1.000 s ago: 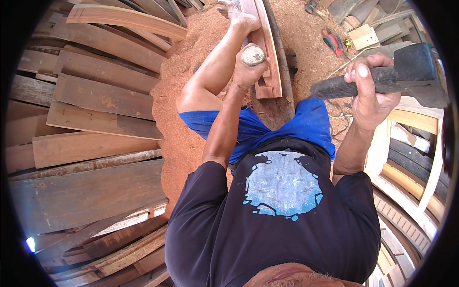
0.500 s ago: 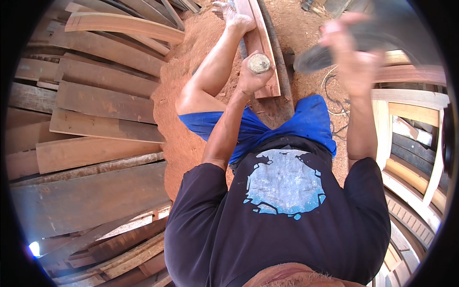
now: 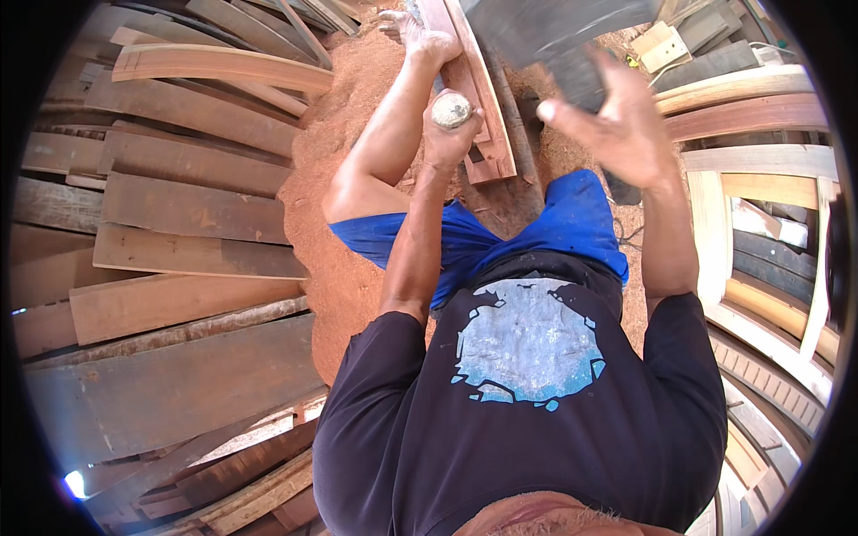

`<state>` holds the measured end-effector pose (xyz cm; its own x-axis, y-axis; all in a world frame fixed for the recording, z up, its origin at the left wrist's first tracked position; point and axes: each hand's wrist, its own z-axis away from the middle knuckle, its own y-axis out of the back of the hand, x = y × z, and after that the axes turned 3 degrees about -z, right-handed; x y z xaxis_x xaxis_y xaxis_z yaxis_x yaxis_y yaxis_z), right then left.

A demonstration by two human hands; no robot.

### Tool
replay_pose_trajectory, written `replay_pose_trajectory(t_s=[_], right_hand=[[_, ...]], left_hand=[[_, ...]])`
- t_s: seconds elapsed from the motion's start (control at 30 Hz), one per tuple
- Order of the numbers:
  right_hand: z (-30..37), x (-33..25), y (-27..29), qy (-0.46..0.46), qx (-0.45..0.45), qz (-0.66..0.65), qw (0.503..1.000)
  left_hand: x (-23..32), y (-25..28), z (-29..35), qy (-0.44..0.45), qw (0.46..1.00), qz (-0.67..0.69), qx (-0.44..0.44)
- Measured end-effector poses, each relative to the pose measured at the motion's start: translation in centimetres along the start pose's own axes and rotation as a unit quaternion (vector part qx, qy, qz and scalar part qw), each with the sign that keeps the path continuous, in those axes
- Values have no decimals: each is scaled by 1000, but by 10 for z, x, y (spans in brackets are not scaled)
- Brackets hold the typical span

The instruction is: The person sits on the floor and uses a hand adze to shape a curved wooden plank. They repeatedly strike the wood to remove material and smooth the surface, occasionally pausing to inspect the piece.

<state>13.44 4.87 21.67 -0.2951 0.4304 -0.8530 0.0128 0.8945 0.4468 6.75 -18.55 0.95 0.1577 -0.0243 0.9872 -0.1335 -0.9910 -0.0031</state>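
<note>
Gripping a chisel (image 3: 451,109) by its rounded, pale handle end, your left hand (image 3: 450,136) is closed tight around the tool, which stands upright on the reddish wooden frame piece (image 3: 478,85) at about 12 o'clock from your chest. The handle end shows at the top of the fist; the blade below is hidden by your fingers and cannot be made out. Your right hand (image 3: 626,129) is raised at about 1 o'clock, well apart from the chisel and to its right, fingers wrapped around the handle of a heavy dark mallet (image 3: 554,31). The mallet head sits at 11 o'clock from that hand, above and to the right of the chisel, not touching it. The head is blurred and partly cut off at the upper edge of the view, so its exact shape cannot be told. A foot (image 3: 416,31) presses on the far end of the frame piece at 12 o'clock. Red sawdust (image 3: 344,125) covers the ground around the workpiece. Stacked planks (image 3: 179,205) lie at 9 o'clock, and curved wooden frames (image 3: 751,116) at 3 o'clock.
</note>
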Motion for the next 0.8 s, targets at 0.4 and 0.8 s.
replay_pose_trajectory(t_s=[0.4,0.8], right_hand=[[-14,37,-9,28,-16,213,976],[9,15,11,-30,-64,-1,997]], left_hand=[[12,-31,2,3,996,-56,-71],[-9,-35,-14,10,995,-67,71]])
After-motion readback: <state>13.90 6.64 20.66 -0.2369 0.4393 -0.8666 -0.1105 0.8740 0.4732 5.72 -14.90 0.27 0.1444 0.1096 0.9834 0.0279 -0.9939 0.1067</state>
